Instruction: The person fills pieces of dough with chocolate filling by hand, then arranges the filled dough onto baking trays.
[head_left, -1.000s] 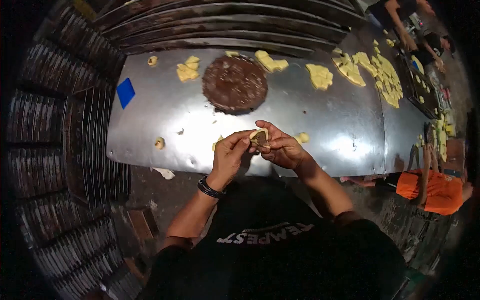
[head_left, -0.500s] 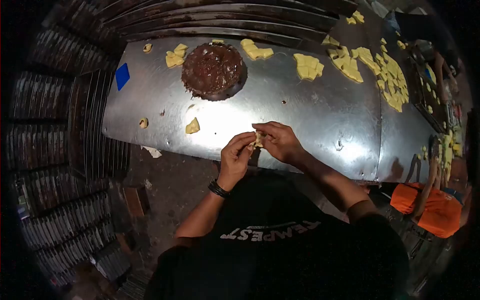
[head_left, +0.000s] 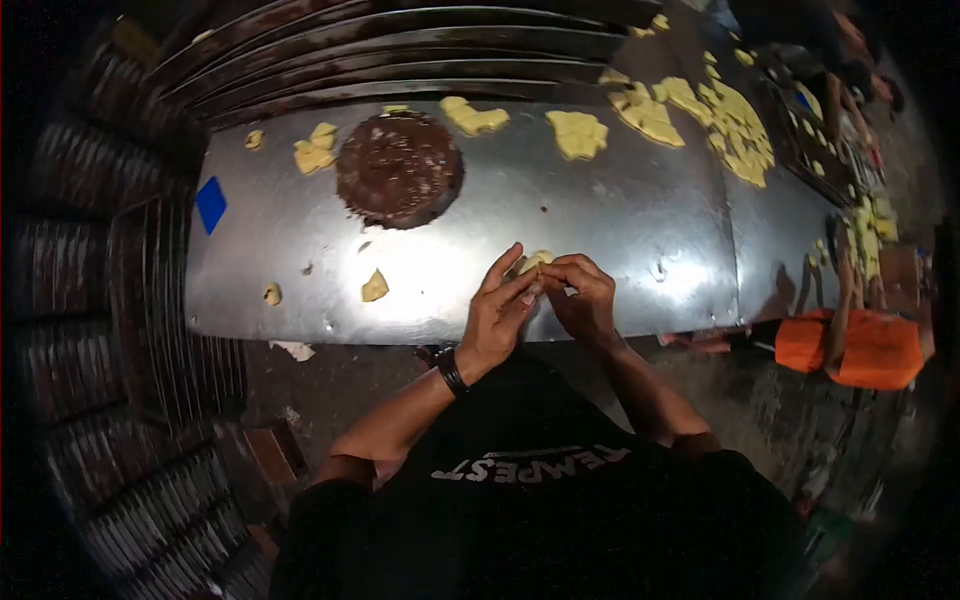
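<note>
Dim; glare on table (head_left: 640,220); fisheye-warped black edges.

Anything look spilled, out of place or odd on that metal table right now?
Mostly stray bits. Small yellow dough scraps lie loose on the metal table, apart from the main dough pieces at the far right. One pale scrap has dropped off the near edge. Both hands pinch a dough piece; nothing looks damaged.
</note>
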